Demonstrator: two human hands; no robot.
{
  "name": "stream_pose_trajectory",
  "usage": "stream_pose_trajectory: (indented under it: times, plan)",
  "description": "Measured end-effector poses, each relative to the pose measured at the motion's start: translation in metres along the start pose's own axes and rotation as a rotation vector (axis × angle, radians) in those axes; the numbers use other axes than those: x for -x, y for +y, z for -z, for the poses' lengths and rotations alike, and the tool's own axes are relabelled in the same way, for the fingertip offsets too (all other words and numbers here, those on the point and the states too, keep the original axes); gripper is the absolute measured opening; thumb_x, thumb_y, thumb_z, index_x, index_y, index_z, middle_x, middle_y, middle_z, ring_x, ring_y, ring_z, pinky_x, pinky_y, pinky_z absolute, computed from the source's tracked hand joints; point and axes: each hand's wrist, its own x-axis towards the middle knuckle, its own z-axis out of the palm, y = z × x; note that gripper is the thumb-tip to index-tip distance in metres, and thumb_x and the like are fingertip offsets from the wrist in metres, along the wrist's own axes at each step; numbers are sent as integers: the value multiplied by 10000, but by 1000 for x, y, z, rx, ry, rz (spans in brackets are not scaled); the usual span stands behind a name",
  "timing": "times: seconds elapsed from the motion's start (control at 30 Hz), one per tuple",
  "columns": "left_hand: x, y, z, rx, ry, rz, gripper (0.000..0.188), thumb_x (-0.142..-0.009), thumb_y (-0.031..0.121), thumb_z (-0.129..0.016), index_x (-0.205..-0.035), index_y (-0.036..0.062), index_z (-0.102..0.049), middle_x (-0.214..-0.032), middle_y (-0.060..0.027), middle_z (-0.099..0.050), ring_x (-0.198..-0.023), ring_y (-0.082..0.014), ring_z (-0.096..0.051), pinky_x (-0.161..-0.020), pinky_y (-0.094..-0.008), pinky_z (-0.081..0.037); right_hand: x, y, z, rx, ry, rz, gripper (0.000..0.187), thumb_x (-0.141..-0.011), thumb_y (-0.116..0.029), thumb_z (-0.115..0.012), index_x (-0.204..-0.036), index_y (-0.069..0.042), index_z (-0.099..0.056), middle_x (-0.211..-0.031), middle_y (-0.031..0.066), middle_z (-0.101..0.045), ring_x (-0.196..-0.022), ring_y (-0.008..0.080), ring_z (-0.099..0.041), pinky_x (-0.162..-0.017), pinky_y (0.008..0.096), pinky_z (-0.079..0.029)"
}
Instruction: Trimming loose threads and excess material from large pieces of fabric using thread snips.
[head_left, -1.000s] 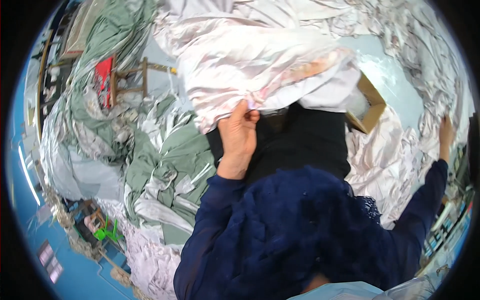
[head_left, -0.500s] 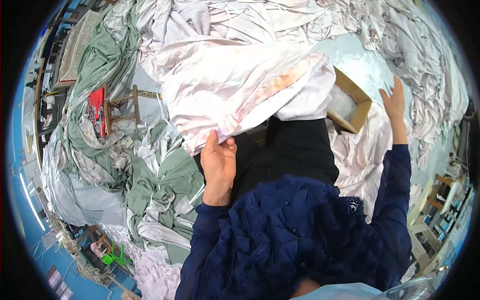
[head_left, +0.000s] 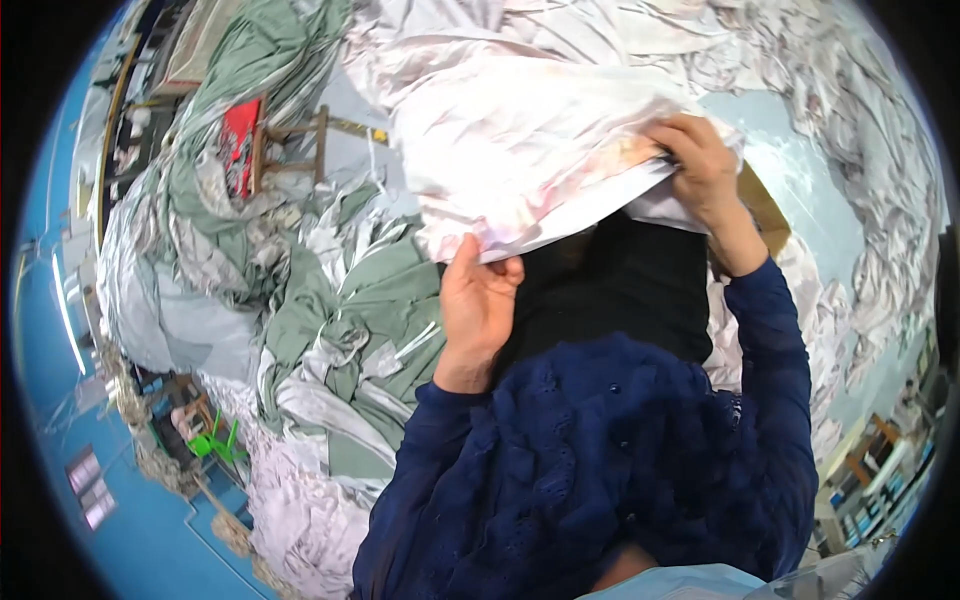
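A white fabric sheet [head_left: 520, 140] with a pale pink and orange pattern spreads in front of me and partly over my black-clad lap [head_left: 610, 290]. At its near left corner, my left hand [head_left: 480, 300] pinches the edge between thumb and fingers. Farther right, my right hand [head_left: 700, 165] grips the same edge beside the orange patch, its fingers curled over the cloth. The sheet's near edge runs slanting between both hands. Just behind my right wrist, a cardboard box [head_left: 765, 205] shows only in part; the cloth and arm hide what it holds.
Heaps of green and white fabric [head_left: 350, 330] lie on the left. Pale cloth [head_left: 880, 180] is piled along the right and far side. A wooden stool [head_left: 300, 145] and red cloth [head_left: 241, 140] stand at the left; a green chair [head_left: 217, 440] is lower left on blue floor.
My right hand has come in from the far right, above the floor, and taken hold of the sheet's edge. My left hand keeps its pinch. The whole view has shifted somewhat.
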Motion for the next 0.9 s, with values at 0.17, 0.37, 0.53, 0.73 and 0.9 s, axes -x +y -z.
stream_pose_trajectory:
  times: [0.17,0.37,0.53,0.73,0.9]
  plan:
    - [12,5,8,-580,-121,75,258,-989,174,-565,-1090,-47,-654,-924,-116,-684,-753,-153,-635,-672,-268,-493,10,45,17,-43,242,-178,292,-770,136,-549,-973,-26,-680,-866,102,-682,-785,198,-664,-715,287,-520]
    - [10,11,20,-1262,-91,-700,97,-902,44,-650,-968,-8,-701,-845,-57,-655,-678,-112,-603,-609,-243,-471,23,52,23,47,216,-206,210,-801,115,-584,-944,-17,-664,-827,91,-683,-755,175,-650,-701,279,-510]
    - [-21,-3,-21,-1331,-298,-701,140,-922,124,-669,-1010,17,-689,-885,-57,-646,-700,-151,-615,-637,-254,-488,27,48,16,57,233,-239,178,-795,90,-624,-921,-26,-671,-806,92,-678,-715,177,-638,-672,276,-504]
    - [-52,-65,-60,-261,-126,558,401,-922,372,-701,-1171,79,-586,-932,-37,-621,-766,-167,-622,-713,-305,-525,32,53,11,75,226,-274,96,-813,26,-683,-890,-29,-674,-776,74,-665,-666,158,-616,-629,263,-487]
    - [-87,-84,-54,-99,53,293,309,-900,277,-737,-1084,62,-612,-909,-22,-622,-737,-136,-600,-645,-279,-491,30,49,21,69,138,-300,183,-756,51,-671,-920,-28,-669,-850,100,-668,-735,167,-620,-690,289,-494]
